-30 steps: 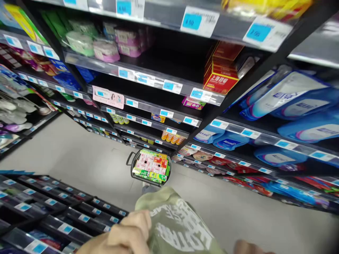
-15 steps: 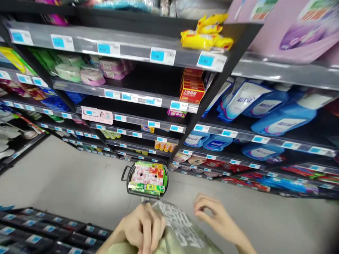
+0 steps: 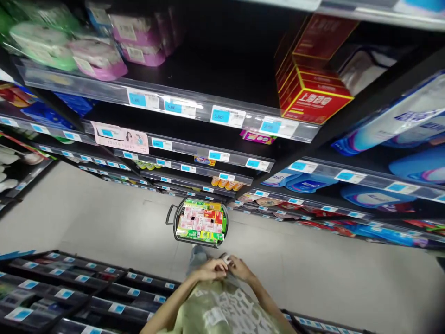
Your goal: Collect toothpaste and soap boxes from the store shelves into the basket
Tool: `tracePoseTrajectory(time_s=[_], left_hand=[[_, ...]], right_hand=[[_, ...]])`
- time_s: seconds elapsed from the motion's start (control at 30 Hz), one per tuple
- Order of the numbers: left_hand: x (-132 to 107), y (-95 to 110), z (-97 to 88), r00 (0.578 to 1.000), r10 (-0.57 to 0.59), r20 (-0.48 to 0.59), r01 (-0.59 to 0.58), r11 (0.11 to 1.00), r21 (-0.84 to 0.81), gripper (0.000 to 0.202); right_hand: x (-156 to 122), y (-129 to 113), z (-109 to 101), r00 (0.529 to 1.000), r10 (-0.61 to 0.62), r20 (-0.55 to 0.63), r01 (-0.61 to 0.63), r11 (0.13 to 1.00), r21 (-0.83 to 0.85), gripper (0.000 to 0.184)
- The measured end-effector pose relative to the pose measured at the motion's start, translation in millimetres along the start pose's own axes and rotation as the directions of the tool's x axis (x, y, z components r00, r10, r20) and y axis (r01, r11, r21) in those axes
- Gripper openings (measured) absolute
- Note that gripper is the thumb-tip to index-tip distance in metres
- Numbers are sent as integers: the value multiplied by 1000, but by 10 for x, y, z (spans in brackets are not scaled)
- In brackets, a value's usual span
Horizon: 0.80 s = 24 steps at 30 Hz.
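Observation:
Both hands meet in front of my shirt. My left hand (image 3: 212, 269) has its fingers curled in at a small whitish item (image 3: 226, 260), whose kind is too small to tell. From the other side, my right hand (image 3: 240, 269) closes on the same item with bent fingers. Just beyond them on the floor stands a black shopping basket (image 3: 169, 214), its handle to the left. Pink-and-white cartons (image 3: 198, 223), red boxes and green boxes fill it.
Shelves face me, with red soap boxes (image 3: 313, 99), pink wrapped packs (image 3: 99, 60) and blue detergent bottles (image 3: 309, 184). A pink sign (image 3: 120, 138) hangs on one shelf edge. Grey floor (image 3: 114, 208) runs between these and low black shelves (image 3: 79, 283) behind me.
My hands, apart before, have come together at the small whitish item. The left has left the shirt front. My view has shifted, bringing the shelves closer.

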State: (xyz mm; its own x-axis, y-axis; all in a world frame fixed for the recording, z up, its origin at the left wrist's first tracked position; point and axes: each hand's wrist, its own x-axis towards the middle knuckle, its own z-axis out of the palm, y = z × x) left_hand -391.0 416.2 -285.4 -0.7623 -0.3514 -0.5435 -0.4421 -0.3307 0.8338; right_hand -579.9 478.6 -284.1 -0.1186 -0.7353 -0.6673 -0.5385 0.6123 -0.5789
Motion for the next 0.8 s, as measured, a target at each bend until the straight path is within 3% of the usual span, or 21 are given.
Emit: tracePoseTrajectory(time_s=[0.13, 0.27, 0.4, 0.53, 0.8], left_hand=[[75, -492, -353, 978, -141, -157, 151, 987, 56, 26], [-159, -1006, -478, 926, -278, -255, 286, 958, -6, 22], [-477, -1379, -490, 832, -398, -387, 374, 917, -139, 33], [-646, -1582, -437, 708, -491, -507, 378, 871, -315, 48], [-824, -1855, -184, 558, -612, -561, 323, 782, -533, 38]], right_hand=[[635, -26, 30, 982, 172, -73, -173, 985, -3, 10], [1124, -88, 114, 937, 316, -149, -318, 948, 10, 21], [1544, -132, 296, 887, 423, -186, -428, 904, 10, 34], [2002, -111, 474, 846, 494, -199, -511, 859, -40, 46], [2915, -14, 722, 783, 575, -236, -618, 762, -193, 57]])
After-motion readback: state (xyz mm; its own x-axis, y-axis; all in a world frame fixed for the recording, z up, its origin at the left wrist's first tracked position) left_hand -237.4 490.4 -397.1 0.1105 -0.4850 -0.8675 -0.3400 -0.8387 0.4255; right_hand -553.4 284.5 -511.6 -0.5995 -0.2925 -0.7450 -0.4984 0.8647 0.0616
